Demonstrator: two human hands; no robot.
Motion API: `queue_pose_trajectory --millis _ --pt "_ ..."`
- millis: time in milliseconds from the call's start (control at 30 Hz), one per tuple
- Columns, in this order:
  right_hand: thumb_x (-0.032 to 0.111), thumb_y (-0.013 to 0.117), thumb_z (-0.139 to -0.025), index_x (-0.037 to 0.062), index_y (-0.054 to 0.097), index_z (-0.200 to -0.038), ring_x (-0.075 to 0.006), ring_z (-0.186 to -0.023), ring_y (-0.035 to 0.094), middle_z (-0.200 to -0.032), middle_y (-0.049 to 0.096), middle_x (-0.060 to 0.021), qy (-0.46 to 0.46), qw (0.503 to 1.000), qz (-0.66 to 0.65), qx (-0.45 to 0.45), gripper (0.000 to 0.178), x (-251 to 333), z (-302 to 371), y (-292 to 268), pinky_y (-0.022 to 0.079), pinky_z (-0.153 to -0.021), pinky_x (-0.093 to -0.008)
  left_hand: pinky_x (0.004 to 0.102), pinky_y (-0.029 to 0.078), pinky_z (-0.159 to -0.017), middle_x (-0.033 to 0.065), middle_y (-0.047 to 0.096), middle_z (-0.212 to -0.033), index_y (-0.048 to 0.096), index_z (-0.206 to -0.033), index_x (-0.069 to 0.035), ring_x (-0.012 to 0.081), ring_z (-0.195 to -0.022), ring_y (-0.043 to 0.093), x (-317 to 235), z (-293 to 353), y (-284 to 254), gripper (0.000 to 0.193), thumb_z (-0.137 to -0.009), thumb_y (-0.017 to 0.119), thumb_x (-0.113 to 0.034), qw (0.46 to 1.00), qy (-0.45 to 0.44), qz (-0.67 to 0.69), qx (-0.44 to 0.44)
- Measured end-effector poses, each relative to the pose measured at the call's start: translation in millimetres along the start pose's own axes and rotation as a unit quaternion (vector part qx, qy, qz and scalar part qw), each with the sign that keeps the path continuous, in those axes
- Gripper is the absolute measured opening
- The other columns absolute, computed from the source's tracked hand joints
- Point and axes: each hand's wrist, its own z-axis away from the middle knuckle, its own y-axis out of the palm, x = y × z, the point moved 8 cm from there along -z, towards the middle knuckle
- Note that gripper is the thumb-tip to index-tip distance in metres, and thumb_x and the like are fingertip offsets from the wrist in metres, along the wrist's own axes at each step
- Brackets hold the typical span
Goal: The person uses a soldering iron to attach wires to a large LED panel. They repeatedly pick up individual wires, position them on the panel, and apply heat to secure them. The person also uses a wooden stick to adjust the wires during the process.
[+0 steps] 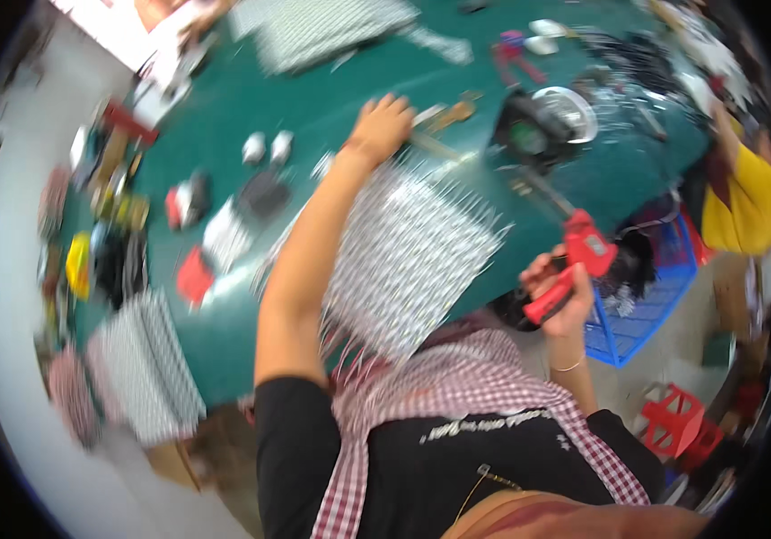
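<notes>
The green table (309,103) bears a fringed greyish sheet (414,254); right grip (574,313) holds a red tool (588,242), left grip (383,128) unclear.

We see a deep green desk (304,103). At its near edge, a woven mat (412,256) mixes silver-grey and white in a small, blurred check. Paler grey-and-white patterning covers one woven stack (322,36) at the far edge and another pile (147,364) at the near left corner. Our tool (588,244) is bright red. Our apron (457,382) is burgundy-and-white gingham, over a black shirt (430,467) printed in white. Toward the desk's left edge, we find a red patch (194,276) and a yellow bundle (78,265). Past the right edge are a blue crate (614,346), a red stool (673,418) and a co-worker's yellow garment (746,207).
</notes>
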Motion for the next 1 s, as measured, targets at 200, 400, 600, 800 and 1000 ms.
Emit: queue_pose_trajectory --millis 200,400,600,800,1000 --pt "0.031 0.062 -0.090 0.0047 0.055 -0.114 -0.0320 -0.105 0.061 -0.108 0.063 -0.0183 0.032 0.998 -0.039 0.046 0.036 -8.6 -19.0 7.1 0.046 -0.097 -0.0518 0.0405 0.045 -0.076 0.0186 0.054 -0.088 0.051 -0.090 0.000 0.0384 -0.085 0.053 9.0 45.3 -82.4 0.010 -0.084 0.046 0.007 0.975 -0.083 0.201 -0.054" --pt "0.031 0.060 -0.092 0.0055 0.056 -0.113 -0.0313 -0.106 0.060 -0.110 0.062 -0.0172 0.055 0.993 -0.089 0.058 0.033 -30.5 -31.3 6.6 0.045 -0.099 -0.0509 0.0426 0.042 -0.072 0.0176 0.052 -0.084 0.053 -0.088 0.001 0.0368 -0.080 0.051 -38.3 127.3 -139.3 0.004 -0.088 0.049 0.002 0.979 -0.127 0.160 -0.008" --pt "0.029 0.059 -0.093 0.0049 0.057 -0.110 -0.0280 -0.106 0.060 -0.107 0.063 -0.0158 0.086 0.987 -0.113 0.075 0.029 -46.2 -33.4 18.5 0.045 -0.100 -0.0506 0.0426 0.040 -0.074 0.0125 0.056 -0.086 0.056 -0.088 -0.005 0.0315 -0.083 0.053 -136.6 193.9 -121.0 0.010 -0.080 0.055 0.000 0.980 -0.065 0.135 0.128" --pt "0.028 0.058 -0.093 0.0048 0.056 -0.111 -0.0282 -0.105 0.061 -0.106 0.064 -0.0156 0.082 0.984 -0.123 0.095 0.030 -45.9 -38.0 21.2 0.046 -0.100 -0.0498 0.0416 0.038 -0.076 0.0087 0.056 -0.089 0.056 -0.089 -0.008 0.0297 -0.086 0.052 -172.5 219.6 -109.1 0.009 -0.081 0.061 -0.005 0.984 -0.059 0.132 0.103" --pt "0.027 0.059 -0.092 0.0051 0.057 -0.109 -0.0283 -0.104 0.060 -0.105 0.063 -0.0159 0.079 0.985 -0.134 0.081 0.028 -40.4 -35.2 16.4 0.045 -0.101 -0.0507 0.0412 0.038 -0.077 0.0093 0.055 -0.088 0.056 -0.085 -0.006 0.0300 -0.086 0.050 -177.4 216.3 -107.2 0.006 -0.081 0.060 -0.005 0.989 -0.048 0.103 0.094"
